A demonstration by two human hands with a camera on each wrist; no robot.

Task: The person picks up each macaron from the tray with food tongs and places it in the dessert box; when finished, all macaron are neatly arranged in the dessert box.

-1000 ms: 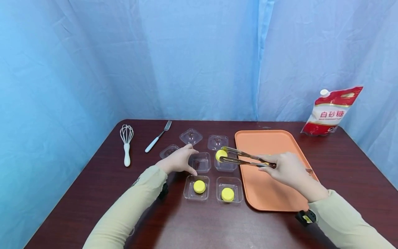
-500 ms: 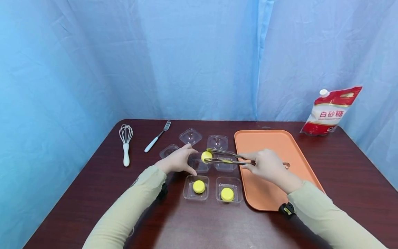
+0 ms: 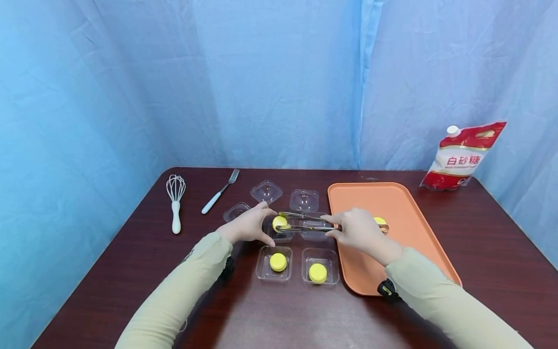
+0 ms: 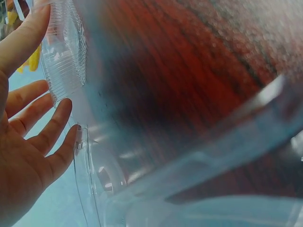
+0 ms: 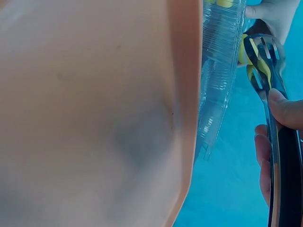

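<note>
My right hand (image 3: 359, 233) grips metal tongs (image 3: 307, 229), whose slotted tips pinch a yellow macaron (image 3: 279, 223). That macaron overlaps the back-left clear plastic container (image 3: 285, 238) in the head view. Thumb and fingers of my left hand (image 3: 247, 226) span this container from its left side; in the left wrist view the fingertips (image 4: 66, 106) lie along its ribbed wall. Beside it, under the tongs, is the back-right container (image 3: 315, 237). The front-left container (image 3: 261, 272) and front-right container (image 3: 307, 252) each hold one yellow macaron.
An orange tray (image 3: 370, 198) lies at the right, with a yellow macaron (image 3: 379, 221) partly hidden by my right hand. Clear lids (image 3: 267, 192) lie behind the containers. A whisk (image 3: 176, 208) and a fork (image 3: 221, 191) lie at left; a sugar pouch (image 3: 459, 160) stands back right.
My right hand has moved left with the tongs, carrying the macaron from over the back-right container to the back-left one. The left hand has stayed in place.
</note>
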